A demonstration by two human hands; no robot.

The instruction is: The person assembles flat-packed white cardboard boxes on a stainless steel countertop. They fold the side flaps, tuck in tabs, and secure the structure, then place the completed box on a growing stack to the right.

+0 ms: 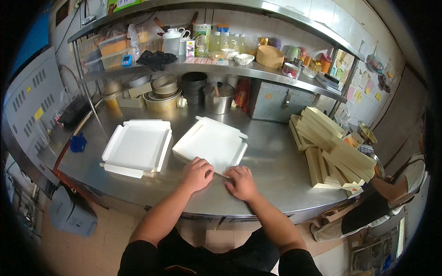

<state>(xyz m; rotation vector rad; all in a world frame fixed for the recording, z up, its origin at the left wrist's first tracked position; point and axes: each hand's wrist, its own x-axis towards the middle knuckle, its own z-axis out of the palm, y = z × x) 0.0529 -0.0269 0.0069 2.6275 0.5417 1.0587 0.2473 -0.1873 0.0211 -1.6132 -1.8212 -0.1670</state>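
A white cardboard box tray (212, 143), partly folded, lies turned at an angle on the steel table in front of me. Its far and left sides stand up, and a flap sticks out at its right corner. My left hand (199, 174) is closed on its near edge, fingers curled over the rim. A short way to the right, my right hand (241, 182) grips the same edge with fingers bent. The part of the edge under my fingers is hidden. Left of it lie flat white cardboard blanks (137, 143) with creased side flaps, apparently stacked, touched by neither hand.
Folded cream box trays (329, 149) are piled at the table's right end. Pots (219, 99), cake tins (163, 94) and a grey metal case (281, 102) stand along the back under a loaded shelf (221, 67). A blue cloth (78, 142) lies far left. Another person (382, 198) works at the right.
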